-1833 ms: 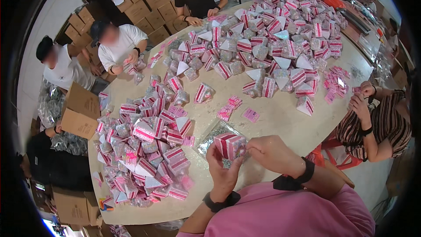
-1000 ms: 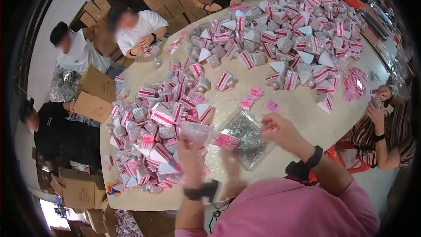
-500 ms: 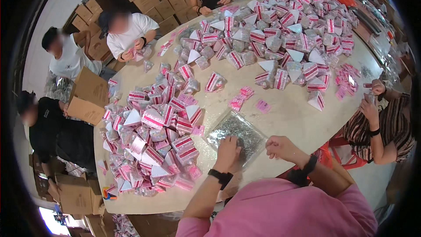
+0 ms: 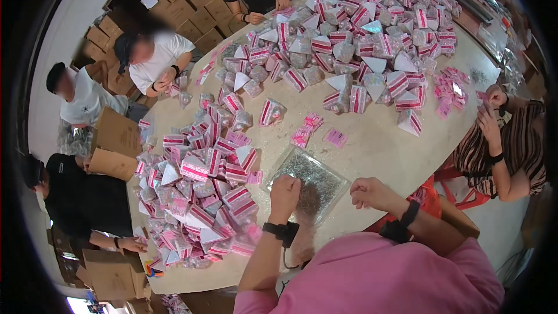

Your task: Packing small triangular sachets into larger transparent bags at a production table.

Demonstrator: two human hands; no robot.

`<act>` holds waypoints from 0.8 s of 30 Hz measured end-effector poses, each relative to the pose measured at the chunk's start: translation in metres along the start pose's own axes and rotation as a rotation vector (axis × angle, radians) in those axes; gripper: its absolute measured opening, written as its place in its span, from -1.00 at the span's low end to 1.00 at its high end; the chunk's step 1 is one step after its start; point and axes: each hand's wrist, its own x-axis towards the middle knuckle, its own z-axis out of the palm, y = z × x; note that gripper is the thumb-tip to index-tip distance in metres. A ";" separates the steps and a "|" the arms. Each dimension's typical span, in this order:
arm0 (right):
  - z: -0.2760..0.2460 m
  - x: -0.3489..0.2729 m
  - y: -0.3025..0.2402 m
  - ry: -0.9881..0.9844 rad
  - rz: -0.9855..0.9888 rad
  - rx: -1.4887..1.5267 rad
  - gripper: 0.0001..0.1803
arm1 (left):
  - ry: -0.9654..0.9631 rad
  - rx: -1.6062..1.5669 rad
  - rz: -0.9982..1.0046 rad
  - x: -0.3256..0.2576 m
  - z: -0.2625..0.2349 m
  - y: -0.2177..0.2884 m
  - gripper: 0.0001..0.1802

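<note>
A flat, square tray (image 4: 328, 189) with a clear shiny rim and speckled silvery surface lies on the table before me. My left hand (image 4: 285, 196) is over its left part, the fingers curled and pressed together; whatever they may hold is hidden. Just off the tray's right corner hovers my right hand (image 4: 375, 193), fingers bent into a pinch, with nothing in them that I can make out. Beyond the tray lie small pink cards (image 4: 308, 129) and a single pink card (image 4: 336, 137). A wedge-shaped clear pack (image 4: 271, 112) with a pink-striped label sits farther off.
Wedge packs form a pile (image 4: 200, 192) at my left and a larger heap (image 4: 372, 40) at the far side. More pink cards (image 4: 451, 92) lie toward the right. Several people stand or sit around the table (image 4: 383, 145). Cartons (image 4: 116, 145) stand at the left.
My left hand has drawn from the tray's middle toward its left side, its fingers now curled tighter. My right hand stays nearly in place. At the left, a co-worker's hand now reaches the table edge.
</note>
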 end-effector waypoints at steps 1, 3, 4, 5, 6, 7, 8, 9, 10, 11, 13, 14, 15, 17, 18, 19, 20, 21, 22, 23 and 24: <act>0.001 0.002 -0.001 -0.010 -0.001 0.001 -0.77 | 0.019 -0.043 -0.036 -0.001 -0.001 -0.002 -0.81; 0.003 0.005 -0.004 -0.026 -0.012 -0.007 -0.78 | 0.059 -0.132 -0.110 -0.003 0.000 -0.008 -0.79; 0.004 0.006 -0.006 -0.032 -0.022 -0.016 -0.78 | 0.062 -0.241 -0.209 -0.004 -0.002 -0.009 -0.80; 0.006 0.008 -0.008 -0.038 -0.032 -0.025 -0.79 | 0.066 -0.350 -0.308 -0.005 -0.004 -0.010 -0.82; 0.007 0.010 -0.011 -0.046 -0.036 -0.025 -0.79 | 0.069 -0.460 -0.407 -0.005 -0.005 -0.007 -0.83; 0.008 0.012 -0.014 -0.054 -0.039 -0.025 -0.78 | 0.076 -0.630 -0.505 -0.005 -0.007 -0.004 -0.87; 0.010 0.014 -0.016 -0.061 -0.043 -0.025 -0.78 | 0.083 -0.800 -0.602 -0.006 -0.009 0.001 -0.90; 0.011 0.017 -0.017 -0.077 -0.060 0.001 -0.78 | 0.084 -0.973 -0.697 -0.005 -0.010 0.009 -0.93; 0.013 0.021 -0.016 -0.091 -0.078 0.027 -0.79 | 0.099 -1.019 -0.706 -0.005 -0.011 0.017 -0.95; 0.014 0.026 -0.017 -0.105 -0.097 0.053 -0.79 | 0.113 -1.064 -0.716 -0.007 -0.012 0.025 -0.96; 0.023 0.031 -0.023 -0.148 -0.108 0.128 -0.79 | 0.113 -1.111 -0.696 -0.012 -0.009 0.032 -0.96; 0.028 0.033 -0.026 -0.164 -0.114 0.166 -0.79 | 0.099 -1.091 -0.676 -0.013 -0.005 0.039 -0.96; 0.032 0.036 -0.027 -0.147 -0.098 0.249 -0.80 | 0.086 -1.067 -0.657 -0.014 -0.004 0.057 -0.96; 0.043 0.042 -0.029 -0.133 -0.072 0.407 -0.83 | 0.047 -0.989 -0.571 -0.022 0.002 0.067 -0.96; 0.044 0.043 -0.029 -0.125 -0.091 0.474 -0.84 | 0.045 -0.975 -0.555 -0.023 0.005 0.073 -0.97; 0.044 0.043 -0.029 -0.117 -0.109 0.540 -0.85 | 0.044 -0.962 -0.539 -0.024 0.006 0.082 -0.97; 0.043 0.044 -0.028 -0.108 -0.128 0.607 -0.87 | 0.042 -0.949 -0.523 -0.025 0.007 0.087 -0.97; 0.042 0.044 -0.026 -0.093 -0.119 0.641 -0.87 | 0.030 -0.942 -0.475 -0.025 0.008 0.088 -0.97; 0.041 0.045 -0.023 -0.077 -0.109 0.676 -0.88 | 0.022 -0.937 -0.447 -0.024 0.009 0.090 -0.98; 0.040 0.046 -0.020 -0.061 -0.100 0.711 -0.89 | 0.014 -0.932 -0.418 -0.023 0.010 0.093 -0.98; 0.040 0.045 -0.018 -0.067 -0.076 0.821 -0.89 | 0.010 -0.925 -0.388 -0.022 0.011 0.096 -0.97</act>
